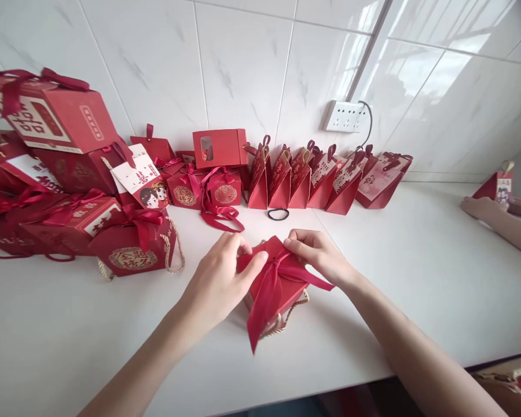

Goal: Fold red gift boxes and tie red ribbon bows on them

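Observation:
A small red gift box (282, 289) with a rope handle stands on the white counter (395, 278) in front of me. A red satin ribbon (264, 301) is tied over its top, its tails hanging down the front. My left hand (219, 278) grips the box's left side, fingers pinched on the ribbon's left loop. My right hand (316, 252) pinches the ribbon's right loop at the top of the box. Both hands are closed on the ribbon.
Several red gift boxes (65, 174) are stacked at the left. A row of red paper bags (321, 176) lines the tiled wall. A black hair tie (278, 214) lies behind the box. A wall socket (345, 116) is above. Another person's arm (503, 223) rests at the far right.

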`<move>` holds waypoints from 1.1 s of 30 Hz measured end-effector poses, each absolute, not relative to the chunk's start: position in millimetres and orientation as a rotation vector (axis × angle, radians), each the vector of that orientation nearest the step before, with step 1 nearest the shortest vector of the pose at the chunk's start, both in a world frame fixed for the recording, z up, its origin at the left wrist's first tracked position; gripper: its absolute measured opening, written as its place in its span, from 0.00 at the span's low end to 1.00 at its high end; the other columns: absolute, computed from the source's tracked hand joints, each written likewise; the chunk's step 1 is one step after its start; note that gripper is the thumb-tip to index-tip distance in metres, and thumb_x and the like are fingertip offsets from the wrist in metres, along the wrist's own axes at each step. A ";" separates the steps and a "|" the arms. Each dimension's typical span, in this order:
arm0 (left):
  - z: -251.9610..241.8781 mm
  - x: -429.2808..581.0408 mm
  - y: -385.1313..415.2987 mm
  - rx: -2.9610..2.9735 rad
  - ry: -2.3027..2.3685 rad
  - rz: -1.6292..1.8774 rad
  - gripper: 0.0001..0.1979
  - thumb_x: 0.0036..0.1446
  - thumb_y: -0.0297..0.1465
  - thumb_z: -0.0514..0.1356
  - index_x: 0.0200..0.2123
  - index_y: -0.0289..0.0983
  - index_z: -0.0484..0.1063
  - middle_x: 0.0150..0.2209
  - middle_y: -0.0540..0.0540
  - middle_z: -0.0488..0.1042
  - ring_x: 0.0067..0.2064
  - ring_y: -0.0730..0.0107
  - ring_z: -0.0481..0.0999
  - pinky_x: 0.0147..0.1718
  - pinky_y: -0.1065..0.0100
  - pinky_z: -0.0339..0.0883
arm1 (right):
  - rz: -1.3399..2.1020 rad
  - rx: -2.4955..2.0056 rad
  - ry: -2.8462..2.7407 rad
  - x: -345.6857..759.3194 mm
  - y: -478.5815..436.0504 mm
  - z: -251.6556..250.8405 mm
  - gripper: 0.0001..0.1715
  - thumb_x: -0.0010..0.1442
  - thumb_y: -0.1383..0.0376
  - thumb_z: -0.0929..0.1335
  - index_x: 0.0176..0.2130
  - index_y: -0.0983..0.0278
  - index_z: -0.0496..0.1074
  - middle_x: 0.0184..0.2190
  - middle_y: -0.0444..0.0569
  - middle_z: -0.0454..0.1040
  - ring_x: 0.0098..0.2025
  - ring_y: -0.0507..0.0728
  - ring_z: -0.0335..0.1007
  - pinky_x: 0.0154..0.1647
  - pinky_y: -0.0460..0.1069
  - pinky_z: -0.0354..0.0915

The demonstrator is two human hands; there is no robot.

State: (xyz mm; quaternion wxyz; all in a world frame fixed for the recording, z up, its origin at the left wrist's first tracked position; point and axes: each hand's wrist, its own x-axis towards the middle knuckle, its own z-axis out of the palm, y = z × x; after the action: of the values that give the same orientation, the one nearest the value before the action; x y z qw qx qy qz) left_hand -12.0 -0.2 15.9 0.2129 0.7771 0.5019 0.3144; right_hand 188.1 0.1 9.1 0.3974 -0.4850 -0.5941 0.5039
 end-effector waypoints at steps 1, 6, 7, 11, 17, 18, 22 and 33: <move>16.8 -11.8 -5.1 2.149 1.438 0.869 0.13 0.60 0.42 0.51 0.29 0.40 0.62 0.32 0.49 0.69 0.32 0.66 0.72 0.33 0.64 0.67 | 1.294 -1.210 -1.469 186.7 -2.9 5.8 0.28 0.51 0.45 0.70 0.23 0.64 0.61 0.18 0.38 0.60 0.19 0.46 0.52 0.20 0.44 0.50; 16.0 -12.4 -29.6 2.172 1.691 1.049 0.13 0.57 0.44 0.54 0.31 0.41 0.62 0.32 0.48 0.69 0.33 0.63 0.72 0.30 0.65 0.65 | 1.333 -1.131 -1.405 182.0 -11.7 -8.3 0.27 0.49 0.46 0.73 0.25 0.63 0.61 0.21 0.40 0.64 0.21 0.47 0.55 0.21 0.44 0.52; 14.8 -12.7 -33.8 2.159 1.748 1.037 0.14 0.57 0.45 0.54 0.32 0.41 0.63 0.32 0.47 0.69 0.33 0.63 0.72 0.30 0.65 0.65 | 1.336 -1.119 -1.406 182.3 -12.2 -9.5 0.27 0.49 0.46 0.73 0.25 0.63 0.61 0.21 0.40 0.65 0.22 0.47 0.56 0.21 0.44 0.53; 9.5 -12.5 -45.4 2.040 1.885 1.003 0.13 0.57 0.44 0.55 0.31 0.41 0.63 0.32 0.48 0.68 0.29 0.66 0.71 0.24 0.67 0.63 | 1.350 -1.075 -1.425 185.6 -13.1 -9.3 0.24 0.50 0.50 0.74 0.25 0.64 0.63 0.22 0.41 0.65 0.23 0.48 0.57 0.21 0.44 0.54; 9.9 -11.7 -55.6 1.882 1.817 1.144 0.12 0.58 0.41 0.56 0.28 0.41 0.63 0.34 0.49 0.69 0.33 0.68 0.75 0.26 0.71 0.65 | 1.349 -1.093 -1.415 182.9 -35.2 -5.2 0.20 0.51 0.56 0.74 0.25 0.63 0.62 0.22 0.40 0.65 0.22 0.47 0.57 0.20 0.43 0.54; 10.5 -11.9 -57.6 1.855 1.800 1.152 0.12 0.57 0.42 0.56 0.27 0.41 0.63 0.32 0.49 0.70 0.33 0.68 0.75 0.25 0.71 0.65 | 1.341 -1.099 -1.390 181.0 -41.9 -5.7 0.20 0.52 0.56 0.74 0.25 0.63 0.62 0.22 0.40 0.65 0.22 0.47 0.57 0.20 0.43 0.54; 8.2 -12.6 -64.9 1.675 1.808 1.121 0.14 0.57 0.44 0.56 0.28 0.41 0.64 0.29 0.49 0.73 0.30 0.67 0.74 0.25 0.70 0.65 | 1.325 -1.090 -1.209 172.5 -67.2 -13.0 0.22 0.50 0.55 0.74 0.24 0.63 0.61 0.21 0.40 0.63 0.22 0.47 0.55 0.20 0.43 0.54; -6.7 -9.7 -72.4 1.418 1.629 1.285 0.13 0.58 0.43 0.55 0.28 0.40 0.63 0.24 0.51 0.67 0.26 0.71 0.67 0.24 0.71 0.63 | 1.471 -0.919 -0.802 161.7 -81.2 -22.8 0.26 0.49 0.52 0.75 0.20 0.64 0.59 0.20 0.39 0.57 0.21 0.47 0.54 0.20 0.43 0.57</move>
State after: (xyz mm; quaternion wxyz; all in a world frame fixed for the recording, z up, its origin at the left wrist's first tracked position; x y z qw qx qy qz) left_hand -9.7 -72.4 -6.7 0.3092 0.5367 0.6164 0.4862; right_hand 161.7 -81.2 -22.8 0.5774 -0.3926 -0.3429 0.6285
